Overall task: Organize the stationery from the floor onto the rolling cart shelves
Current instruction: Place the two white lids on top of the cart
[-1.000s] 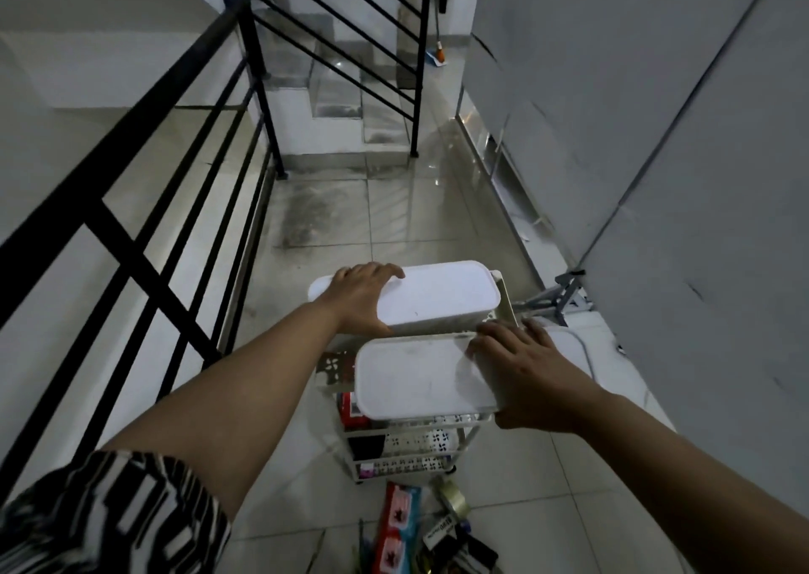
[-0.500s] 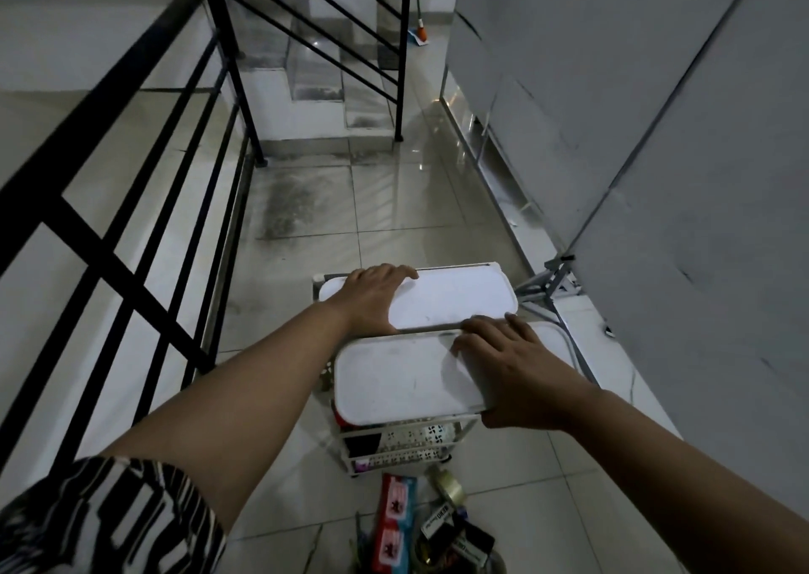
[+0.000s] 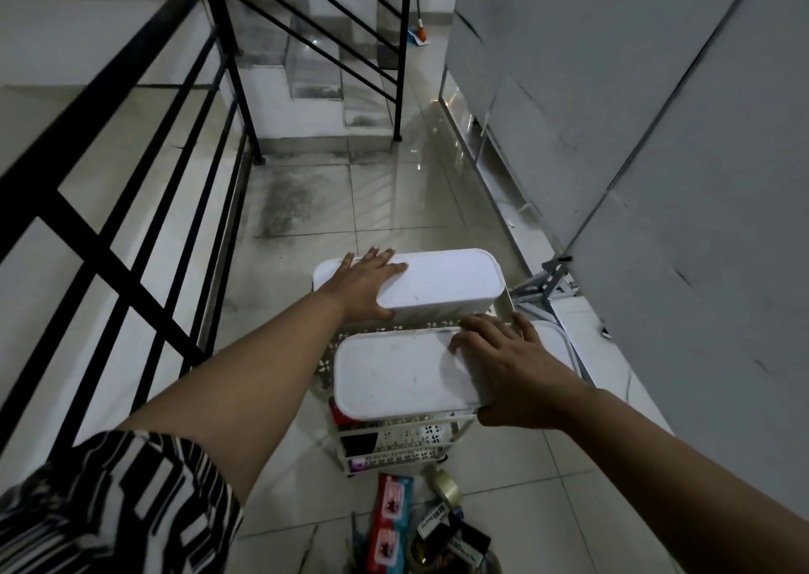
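Item 1: white perforated metal rolling cart (image 3: pixel 407 435), standing on the glossy pale tiled floor (image 3: pixel 306 205) between the black metal stair railing (image 3: pixel 131 205) and the grey panelled wall (image 3: pixel 656 135). Lower shelves show red and dark packets, contents unclear.

Item 2: far white rectangular plastic box with rounded corners (image 3: pixel 446 280), on the cart's top shelf. The left hand (image 3: pixel 365 282) lies over its left end, fingers spread across the lid and thumb down the near side; grip grasping this box.

Item 3: near white rectangular plastic box with flat lid (image 3: pixel 394 372), on the top shelf just beside the far one, overhanging the cart's near edge. The right hand (image 3: pixel 516 372) covers its right end, fingers straight on the lid, thumb under the near corner; grip grasping this box.

Item 4: loose stationery on the floor just in front of the cart: red packets (image 3: pixel 389 525), a clear tape roll (image 3: pixel 446 488), dark small items (image 3: pixel 455 538), details unclear.

Item 5: black-and-white striped sleeve (image 3: pixel 100 503), left arm.
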